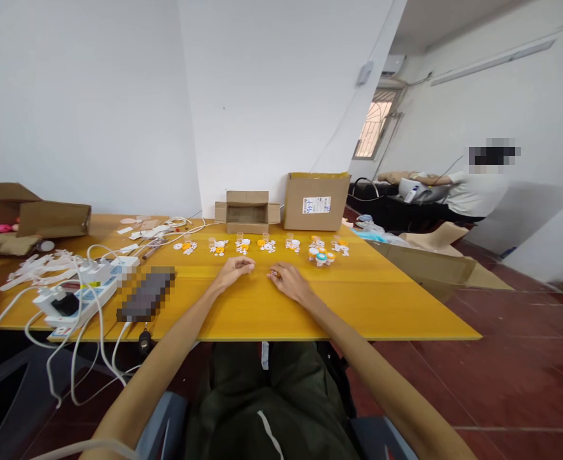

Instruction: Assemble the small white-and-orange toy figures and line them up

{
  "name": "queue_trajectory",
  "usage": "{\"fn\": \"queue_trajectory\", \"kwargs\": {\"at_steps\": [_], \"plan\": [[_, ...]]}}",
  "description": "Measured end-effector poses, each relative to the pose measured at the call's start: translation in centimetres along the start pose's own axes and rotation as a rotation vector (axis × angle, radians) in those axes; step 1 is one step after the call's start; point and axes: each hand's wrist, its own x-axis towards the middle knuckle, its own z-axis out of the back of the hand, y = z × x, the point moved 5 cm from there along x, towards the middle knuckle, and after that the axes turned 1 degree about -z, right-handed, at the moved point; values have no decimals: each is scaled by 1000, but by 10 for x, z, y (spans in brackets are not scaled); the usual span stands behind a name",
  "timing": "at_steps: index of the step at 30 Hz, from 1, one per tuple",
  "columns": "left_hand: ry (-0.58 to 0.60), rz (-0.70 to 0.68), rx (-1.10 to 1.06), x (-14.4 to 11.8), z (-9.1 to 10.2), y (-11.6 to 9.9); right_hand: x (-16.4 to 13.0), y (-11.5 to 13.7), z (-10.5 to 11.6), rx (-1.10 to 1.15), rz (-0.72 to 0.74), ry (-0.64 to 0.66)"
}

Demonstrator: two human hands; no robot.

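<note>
Both hands are over the near middle of the yellow table (pixel 271 313), a short gap between them. My left hand (pixel 234 273) is curled with its fingertips drawn together. Whatever it may pinch is too small to make out. Facing it, my right hand (pixel 288 281) is closed too, with a tiny reddish-and-white bit at its fingertips that I cannot identify. Just beyond the hands runs a row of small piles of white and orange plastic discs (pixel 266 246), with clear little cups (pixel 289 237) among them. To the right stands a cluster of small round pieces with orange and blue tops (pixel 321 258).
An open cardboard box (pixel 247 214) and a taller box (pixel 316 203) stand at the back. On the left are a dark phone (pixel 147 295), a white power strip (pixel 94 297) with tangled cables, and another carton (pixel 53 218). A person (pixel 477 188) sits far right.
</note>
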Motion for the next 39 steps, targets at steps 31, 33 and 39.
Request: {"fn": "queue_trajectory", "kwargs": {"at_steps": [31, 33, 39], "plan": [[116, -419, 828, -5, -15, 0, 29, -8, -18, 642, 48, -209], [104, -422, 821, -5, -14, 0, 27, -8, -13, 626, 29, -268], [85, -442, 759, -3, -12, 0, 23, -29, -4, 481, -89, -406]]}}
